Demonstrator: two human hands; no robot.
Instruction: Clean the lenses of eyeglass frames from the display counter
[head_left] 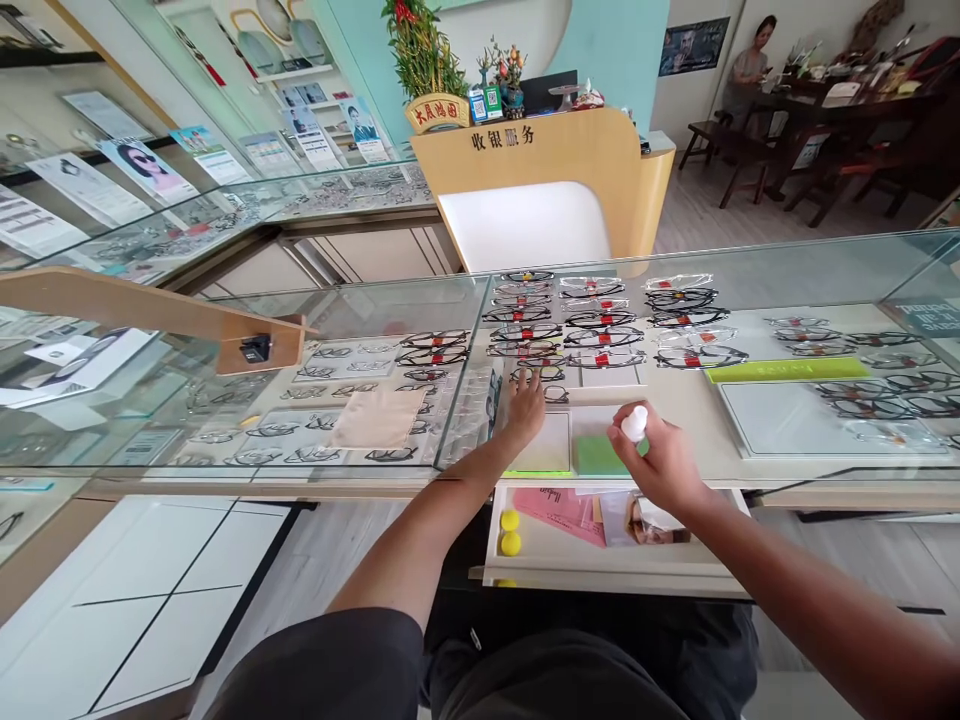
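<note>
My left hand (527, 408) reaches over the glass counter into the front of the middle column of eyeglasses. Its fingers stretch out at a dark-rimmed pair of eyeglasses (553, 374); whether they touch it is hard to see. Another pair of eyeglasses (556, 395) lies just right of the fingertips. My right hand (660, 455) is closed around a small white bottle (635, 424), its white top pointing up, the rest hidden in my fingers. Under that hand lies a green sheet (598, 456), beside a pale tray (546, 445).
More eyeglasses with red tags (602, 320) stand in rows behind. An open drawer (619, 580) below holds yellow balls (510, 543) and a pink paper (559, 512). A beige cloth (377, 418) lies left. A wooden shelf (150, 310) juts in. A person (748, 68) sits far back.
</note>
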